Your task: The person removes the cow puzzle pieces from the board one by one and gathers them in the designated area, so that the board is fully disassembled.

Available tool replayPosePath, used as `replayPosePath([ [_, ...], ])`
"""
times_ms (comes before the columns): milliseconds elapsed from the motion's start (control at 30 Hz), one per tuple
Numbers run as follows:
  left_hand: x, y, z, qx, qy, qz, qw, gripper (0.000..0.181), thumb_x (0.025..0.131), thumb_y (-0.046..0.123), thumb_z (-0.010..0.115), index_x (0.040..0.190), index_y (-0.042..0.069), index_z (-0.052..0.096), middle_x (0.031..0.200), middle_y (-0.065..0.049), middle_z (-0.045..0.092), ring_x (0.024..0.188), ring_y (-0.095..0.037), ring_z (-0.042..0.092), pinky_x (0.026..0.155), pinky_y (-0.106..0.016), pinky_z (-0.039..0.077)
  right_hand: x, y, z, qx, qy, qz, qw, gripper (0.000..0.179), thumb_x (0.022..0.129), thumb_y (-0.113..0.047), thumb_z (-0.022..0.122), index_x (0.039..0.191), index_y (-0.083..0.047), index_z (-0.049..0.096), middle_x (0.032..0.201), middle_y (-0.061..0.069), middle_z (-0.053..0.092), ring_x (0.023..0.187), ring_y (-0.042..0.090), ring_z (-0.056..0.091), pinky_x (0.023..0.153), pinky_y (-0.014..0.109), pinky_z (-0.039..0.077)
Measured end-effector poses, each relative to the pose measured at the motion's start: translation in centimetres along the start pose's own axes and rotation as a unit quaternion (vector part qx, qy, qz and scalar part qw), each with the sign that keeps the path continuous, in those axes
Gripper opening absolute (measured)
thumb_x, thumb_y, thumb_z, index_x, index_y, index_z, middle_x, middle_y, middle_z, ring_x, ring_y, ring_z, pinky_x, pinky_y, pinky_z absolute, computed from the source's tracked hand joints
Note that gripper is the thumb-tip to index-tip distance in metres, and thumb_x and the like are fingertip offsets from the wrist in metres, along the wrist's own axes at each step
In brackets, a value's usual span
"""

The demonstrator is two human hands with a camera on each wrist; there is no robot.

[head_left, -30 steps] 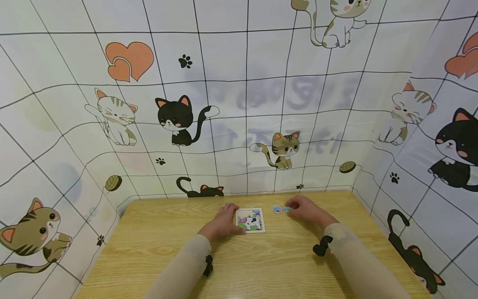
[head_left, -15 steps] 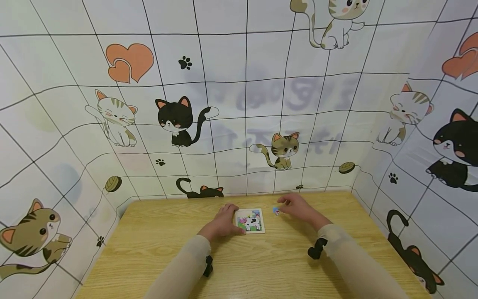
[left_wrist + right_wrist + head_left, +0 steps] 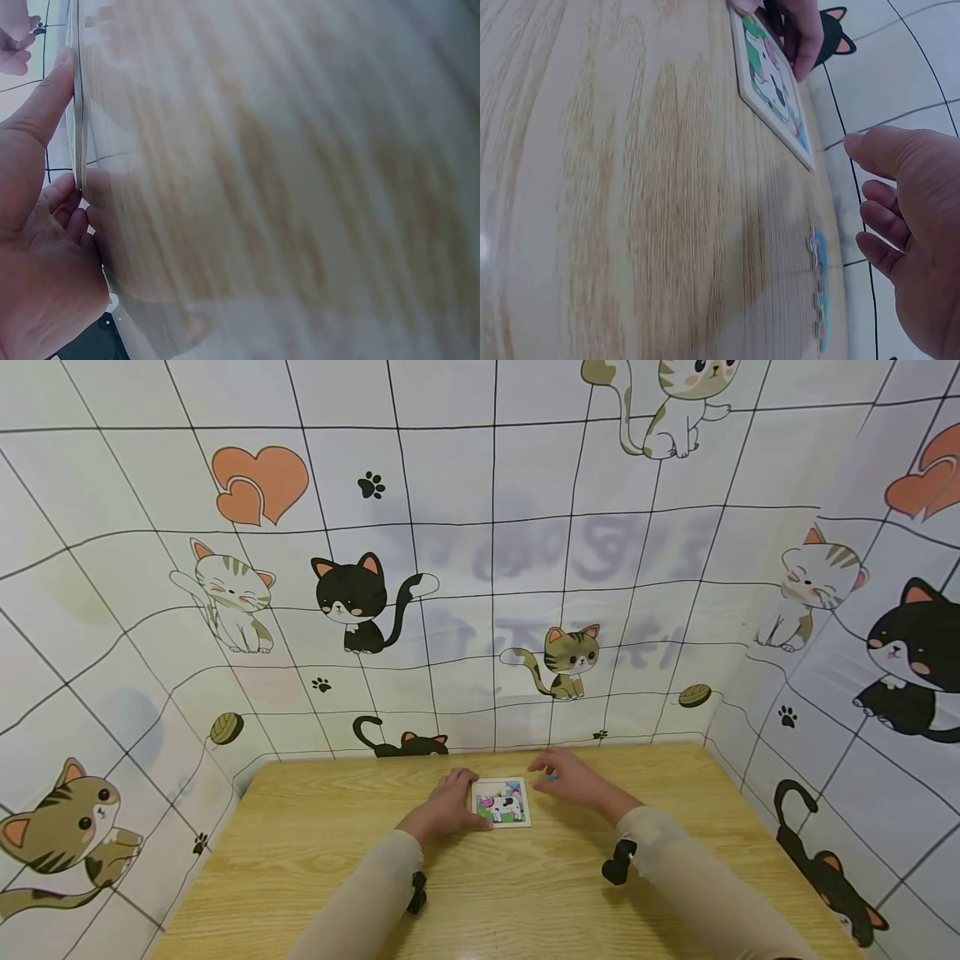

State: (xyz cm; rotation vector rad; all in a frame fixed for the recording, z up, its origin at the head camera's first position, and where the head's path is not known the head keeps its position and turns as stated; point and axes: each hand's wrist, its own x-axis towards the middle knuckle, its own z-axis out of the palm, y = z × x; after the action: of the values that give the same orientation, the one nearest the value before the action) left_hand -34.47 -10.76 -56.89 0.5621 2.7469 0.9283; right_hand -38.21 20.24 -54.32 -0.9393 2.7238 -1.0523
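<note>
A small square cow puzzle (image 3: 507,808) with a pale frame lies flat on the wooden table. My left hand (image 3: 444,806) grips its left side, thumb at the near edge and fingers by the far corner. The left wrist view shows the left thumb (image 3: 49,101) along the frame, seen nearly edge-on. To the right of the puzzle my right hand (image 3: 572,778) hovers with loosely bent fingers, nothing seen between them. Small blue jigsaw pieces (image 3: 820,251) lie beneath it on the table; in the head view the hand mostly covers them.
The table (image 3: 360,877) has a light wood grain. Its far edge meets a white cloth wall (image 3: 465,610) with black grid lines and cartoon cats. Similar walls stand at the left and right. Dark camera mounts sit at both wrists.
My right hand has moved left from the right-hand jigsaw piece, over the other piece, toward the puzzle. The left hand and the cow puzzle have stayed in place.
</note>
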Motion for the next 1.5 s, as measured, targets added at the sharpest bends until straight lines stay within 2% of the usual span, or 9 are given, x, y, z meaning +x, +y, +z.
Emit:
replayPosePath([
  [100, 0.0, 0.1, -0.1, 0.002, -0.001, 0.000, 1.0000, 0.097, 0.087, 0.043, 0.097, 0.159, 0.002, 0.047, 0.163, -0.014, 0.043, 0.147, -0.038, 0.041, 0.126, -0.059, 0.034, 0.5, -0.4, 0.4, -0.010, -0.008, -0.015, 0.9998, 0.030, 0.102, -0.011, 0.079, 0.129, 0.002, 0.075, 0.126, 0.012, 0.066, 0.112, 0.039, 0.064, 0.090, 0.045, 0.055],
  [400, -0.2, 0.3, -0.4, -0.006, -0.001, 0.000, 1.0000, 0.096, 0.088, 0.043, 0.097, 0.158, 0.002, 0.047, 0.162, -0.015, 0.043, 0.146, -0.038, 0.042, 0.125, -0.059, 0.034, 1.4, -2.1, 1.5, -0.014, -0.037, -0.010, 0.9992, 0.031, 0.102, -0.009, 0.079, 0.130, 0.003, 0.074, 0.127, 0.019, 0.064, 0.116, 0.040, 0.065, 0.096, 0.053, 0.058],
  [667, -0.1, 0.2, -0.5, -0.001, -0.006, -0.001, 1.0000, 0.096, 0.089, 0.043, 0.096, 0.161, 0.003, 0.045, 0.166, -0.015, 0.041, 0.150, -0.039, 0.040, 0.126, -0.060, 0.034, 2.5, -2.7, 2.5, -0.074, -0.064, -0.038, 0.9944, 0.027, 0.102, -0.007, 0.080, 0.127, 0.001, 0.077, 0.122, 0.019, 0.066, 0.108, 0.037, 0.065, 0.091, 0.052, 0.056],
  [867, 0.0, 0.0, -0.2, 0.010, -0.008, -0.001, 0.9999, 0.095, 0.090, 0.043, 0.095, 0.161, 0.004, 0.045, 0.165, -0.015, 0.041, 0.149, -0.039, 0.040, 0.125, -0.061, 0.034, 3.3, -2.2, 3.2, -0.110, -0.082, -0.037, 0.9899, 0.025, 0.103, -0.014, 0.082, 0.126, -0.006, 0.079, 0.118, 0.012, 0.065, 0.100, 0.022, 0.060, 0.087, 0.043, 0.054],
  [1200, 0.1, -0.3, 0.0, 0.003, -0.005, 0.000, 1.0000, 0.095, 0.088, 0.044, 0.096, 0.159, 0.006, 0.046, 0.165, -0.013, 0.042, 0.148, -0.037, 0.041, 0.126, -0.060, 0.033, 3.5, -1.7, 3.3, -0.094, -0.099, -0.054, 0.9891, 0.021, 0.103, -0.009, 0.080, 0.123, -0.003, 0.080, 0.112, 0.015, 0.062, 0.088, 0.015, 0.051, 0.079, 0.036, 0.050],
  [1367, 0.2, -0.5, 0.1, 0.003, -0.006, -0.003, 1.0000, 0.096, 0.088, 0.046, 0.096, 0.160, 0.007, 0.046, 0.165, -0.013, 0.042, 0.149, -0.037, 0.040, 0.126, -0.059, 0.034, 3.4, -1.6, 3.2, -0.094, -0.108, -0.066, 0.9875, 0.022, 0.104, -0.007, 0.078, 0.125, -0.003, 0.080, 0.114, 0.015, 0.062, 0.089, 0.015, 0.050, 0.080, 0.035, 0.048],
  [1500, 0.2, -0.5, 0.1, 0.006, -0.004, -0.002, 1.0000, 0.097, 0.087, 0.049, 0.096, 0.160, 0.008, 0.047, 0.165, -0.012, 0.042, 0.150, -0.037, 0.040, 0.126, -0.059, 0.034, 3.2, -1.7, 3.1, -0.100, -0.110, -0.060, 0.9871, 0.022, 0.105, -0.008, 0.076, 0.127, -0.006, 0.081, 0.116, 0.012, 0.061, 0.091, 0.017, 0.050, 0.081, 0.037, 0.047],
])
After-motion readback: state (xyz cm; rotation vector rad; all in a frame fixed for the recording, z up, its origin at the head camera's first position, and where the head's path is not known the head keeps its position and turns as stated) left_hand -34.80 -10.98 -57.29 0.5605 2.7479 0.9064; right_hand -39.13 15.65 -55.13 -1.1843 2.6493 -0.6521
